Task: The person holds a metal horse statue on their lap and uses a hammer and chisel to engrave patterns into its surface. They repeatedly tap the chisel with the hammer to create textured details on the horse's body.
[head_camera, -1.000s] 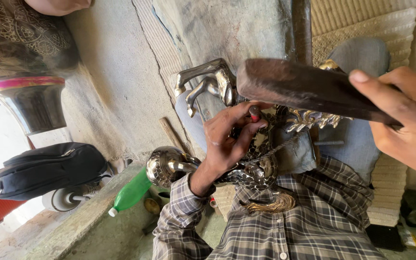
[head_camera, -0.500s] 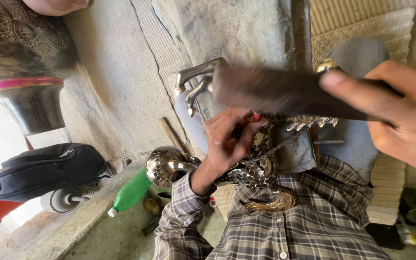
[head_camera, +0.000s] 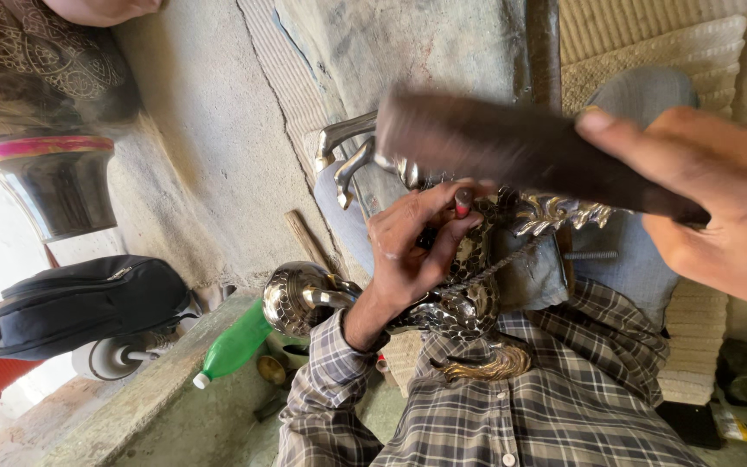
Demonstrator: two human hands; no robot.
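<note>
Our right hand (head_camera: 719, 207) grips the blurred hammer (head_camera: 520, 151); our left hand (head_camera: 417, 246), at seven o'clock, pinches a red-tipped punch (head_camera: 462, 201) against the metal ornament (head_camera: 469, 285); a glancing blow could strike our fingers.

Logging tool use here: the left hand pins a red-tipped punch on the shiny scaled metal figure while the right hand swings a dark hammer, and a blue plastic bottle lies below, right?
Nearly: the head view shows the plastic bottle is green, not blue. The rest stands.

Left hand (head_camera: 417, 251) pinches a small red-tipped punch (head_camera: 462, 201) against the silvery metal figurine (head_camera: 469, 294). Right hand (head_camera: 719, 207) at 3 o'clock grips a blurred dark hammer (head_camera: 512, 147). Green bottle (head_camera: 235, 346) sits at 8 o'clock.
</note>
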